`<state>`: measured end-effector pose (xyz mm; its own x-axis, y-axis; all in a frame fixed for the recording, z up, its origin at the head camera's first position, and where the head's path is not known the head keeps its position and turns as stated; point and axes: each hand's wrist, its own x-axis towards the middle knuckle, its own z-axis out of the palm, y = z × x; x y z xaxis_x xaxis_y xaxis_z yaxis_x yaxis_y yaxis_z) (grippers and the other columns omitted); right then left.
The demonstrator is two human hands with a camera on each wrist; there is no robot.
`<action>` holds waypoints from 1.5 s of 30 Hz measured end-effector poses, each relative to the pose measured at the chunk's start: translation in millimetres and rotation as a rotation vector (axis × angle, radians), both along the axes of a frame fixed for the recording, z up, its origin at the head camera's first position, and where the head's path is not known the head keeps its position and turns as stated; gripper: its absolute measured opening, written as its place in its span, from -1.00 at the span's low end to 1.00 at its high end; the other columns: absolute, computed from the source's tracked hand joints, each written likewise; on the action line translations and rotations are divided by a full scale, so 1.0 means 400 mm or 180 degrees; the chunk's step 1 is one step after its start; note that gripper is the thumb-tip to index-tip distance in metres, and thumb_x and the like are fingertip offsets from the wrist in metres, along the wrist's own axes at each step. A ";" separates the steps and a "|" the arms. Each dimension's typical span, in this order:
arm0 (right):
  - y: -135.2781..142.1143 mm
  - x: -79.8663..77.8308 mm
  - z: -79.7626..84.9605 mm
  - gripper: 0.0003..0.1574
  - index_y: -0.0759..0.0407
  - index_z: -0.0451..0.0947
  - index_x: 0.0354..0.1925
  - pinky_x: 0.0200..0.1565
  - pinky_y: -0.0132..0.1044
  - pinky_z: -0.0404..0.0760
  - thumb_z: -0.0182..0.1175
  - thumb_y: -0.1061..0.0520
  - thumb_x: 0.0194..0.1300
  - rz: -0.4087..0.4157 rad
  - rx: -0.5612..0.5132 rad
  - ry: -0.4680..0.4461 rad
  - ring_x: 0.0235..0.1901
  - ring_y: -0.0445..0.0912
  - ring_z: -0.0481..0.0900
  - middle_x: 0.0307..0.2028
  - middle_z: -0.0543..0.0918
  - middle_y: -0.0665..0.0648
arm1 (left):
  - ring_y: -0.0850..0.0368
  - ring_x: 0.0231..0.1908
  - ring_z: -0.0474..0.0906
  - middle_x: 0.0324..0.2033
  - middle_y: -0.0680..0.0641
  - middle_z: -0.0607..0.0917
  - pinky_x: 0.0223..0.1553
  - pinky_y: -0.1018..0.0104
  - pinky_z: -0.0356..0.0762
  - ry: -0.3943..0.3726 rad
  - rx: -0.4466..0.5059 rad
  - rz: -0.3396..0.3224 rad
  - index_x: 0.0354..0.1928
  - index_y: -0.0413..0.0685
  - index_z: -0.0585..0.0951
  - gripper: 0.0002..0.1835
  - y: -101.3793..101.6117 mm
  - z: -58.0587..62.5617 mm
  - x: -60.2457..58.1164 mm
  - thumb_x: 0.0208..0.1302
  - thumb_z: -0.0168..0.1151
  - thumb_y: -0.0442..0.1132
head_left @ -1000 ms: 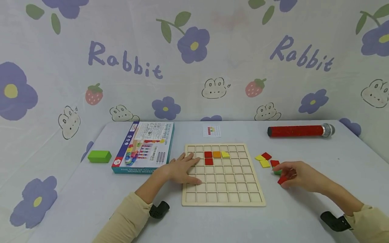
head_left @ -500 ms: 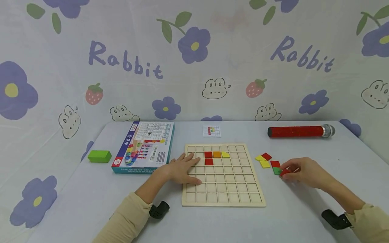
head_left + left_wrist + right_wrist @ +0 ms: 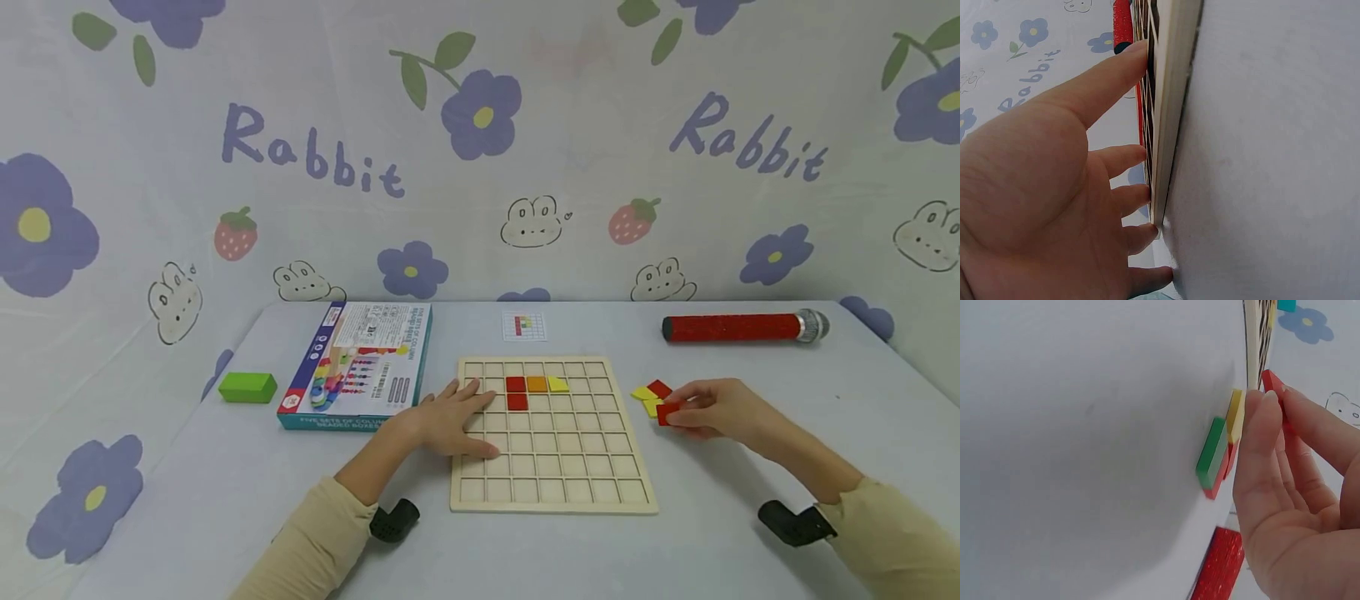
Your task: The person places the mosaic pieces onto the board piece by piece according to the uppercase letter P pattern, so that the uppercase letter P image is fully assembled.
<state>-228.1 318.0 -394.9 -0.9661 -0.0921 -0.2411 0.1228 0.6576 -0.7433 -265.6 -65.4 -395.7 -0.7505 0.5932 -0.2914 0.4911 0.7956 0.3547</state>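
My right hand (image 3: 720, 408) pinches a red square tile (image 3: 667, 415) between thumb and fingers, to the right of the wooden grid board (image 3: 555, 494). In the right wrist view that red tile (image 3: 1270, 381) is raised past the fingertips. Loose yellow tiles (image 3: 642, 392) and a red tile (image 3: 659, 388) lie just beyond it. A green tile (image 3: 1212, 451) on the table shows in the right wrist view; the hand hides it from the head view. My left hand (image 3: 448, 421) rests spread over the board's left edge. Red, orange (image 3: 537, 384) and yellow tiles sit in the board's upper cells.
A flat toy box (image 3: 360, 367) lies left of the board, and a green block (image 3: 247, 387) sits farther left. Behind the board is a small card (image 3: 524, 326) with a coloured grid. A red microphone (image 3: 735, 327) lies at the back right.
My right hand has picked up the red tile near the green one and carried it left and away from me, towards the yellow tiles. The left hand stays in place.
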 end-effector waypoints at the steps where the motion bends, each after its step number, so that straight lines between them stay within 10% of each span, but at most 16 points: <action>1: -0.006 -0.003 0.001 -0.47 0.31 0.54 0.03 -0.26 -0.28 0.62 0.35 0.02 0.19 0.0016 -0.0033 -0.0011 -0.30 -0.06 0.57 -0.20 0.63 0.14 | -0.18 0.43 -0.28 0.47 -0.14 -0.08 0.31 -0.24 -0.19 -0.0007 0.0007 0.0006 0.49 0.05 0.07 -0.10 0.000 0.001 0.001 0.24 0.18 0.22; 45: -0.351 -0.082 0.006 -0.60 0.30 0.57 0.01 -0.36 -0.40 0.61 0.32 0.16 0.22 0.0152 -0.0842 -0.0569 -0.49 -0.11 0.65 -0.34 0.66 0.17 | -0.16 0.43 -0.27 0.47 -0.13 -0.06 0.31 -0.22 -0.17 -0.0017 0.0019 0.0069 0.49 0.05 0.09 -0.10 0.002 0.003 0.002 0.22 0.19 0.23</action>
<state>-260.9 177.4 -392.3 -0.9037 -0.2185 -0.3681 0.2403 0.4528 -0.8586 -264.9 -64.6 -394.5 -0.7617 0.5784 -0.2918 0.4718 0.8040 0.3620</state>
